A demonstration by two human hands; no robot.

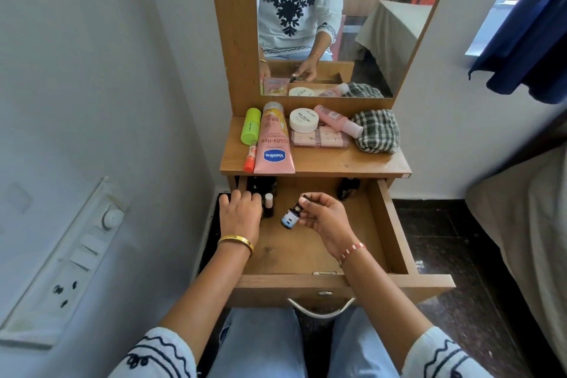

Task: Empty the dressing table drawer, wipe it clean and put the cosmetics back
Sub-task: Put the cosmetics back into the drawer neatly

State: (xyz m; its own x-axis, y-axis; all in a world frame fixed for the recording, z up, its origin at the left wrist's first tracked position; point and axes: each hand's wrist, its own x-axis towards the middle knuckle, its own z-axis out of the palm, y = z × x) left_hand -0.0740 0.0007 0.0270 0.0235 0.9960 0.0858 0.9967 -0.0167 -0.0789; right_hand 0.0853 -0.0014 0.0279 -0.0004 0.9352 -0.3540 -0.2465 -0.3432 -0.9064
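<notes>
The drawer (386, 224) of the desk (352, 163) is standing pulled fully out toward the person, with its metal handle (320, 308) above the knees.

The right hand (325, 218) is hovering over the middle of the drawer, pinching a small dark dropper bottle (290, 216) between thumb and fingertips. The bottle, which has a white-and-blue label, is tilting with its cap toward the hand and is sitting clear of the drawer floor.

The left hand (241, 209) is reaching into the drawer's back left corner, fingers curling down over dark bottles (260, 186) there. Whether it is actually gripping one cannot be told from this view. A nail polish bottle with a pale cap (269, 204) is standing upright just beside that hand. Another dark bottle (348, 189) is standing at the back right of the drawer, well apart from the rest.

On the desk top, left to right, these are lying or standing:
- a green tube (251, 126);
- an orange lip balm stick (250, 158);
- a pink Vaseline lotion tube (275, 139);
- a white round jar (303, 120), resting on a clear flat palette case (320, 138);
- a pink bottle (337, 121), lying tilted;
- a checked cloth (377, 130), bunched up at the right end.

The mirror (337, 24) behind is reflecting these things and both hands.
</notes>
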